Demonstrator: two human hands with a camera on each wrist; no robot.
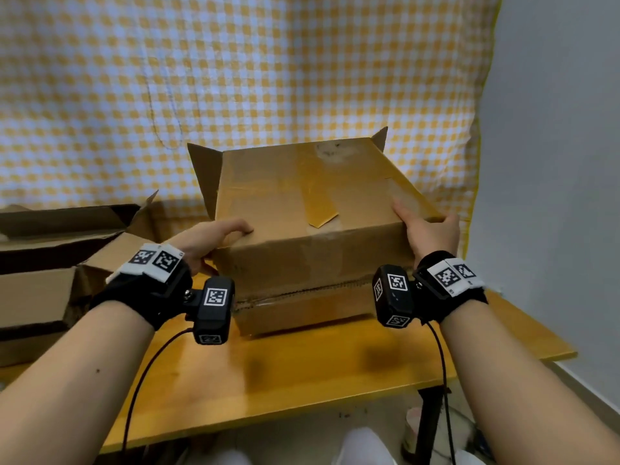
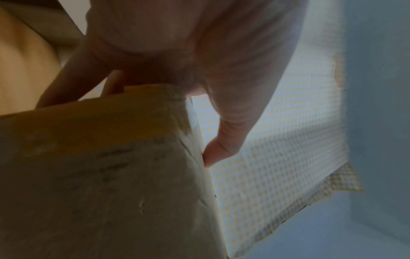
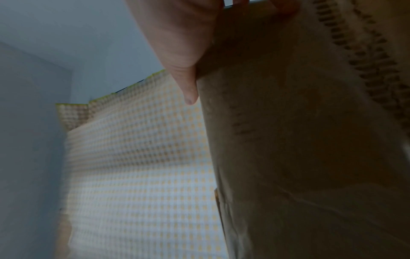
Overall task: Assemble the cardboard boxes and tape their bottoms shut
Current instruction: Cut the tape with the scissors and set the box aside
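Cardboard box (image 1: pixel 302 209) sits on the wooden worktop (image 1: pixel 302 374), taped face up, a loose tape (image 1: pixel 318 199) end lifting. Left hand (image 1: pixel 208 239) and right hand (image 1: pixel 429 233) grip its near corners, fingers (image 1: pixel 401 209) curled over the top. More boxes (image 1: pixel 50 263) lie just left

Head downward – wrists close, sharing box (image 1: pixel 302 209)

No legible text (only wrist-band marker patterns (image 1: pixel 157 260))
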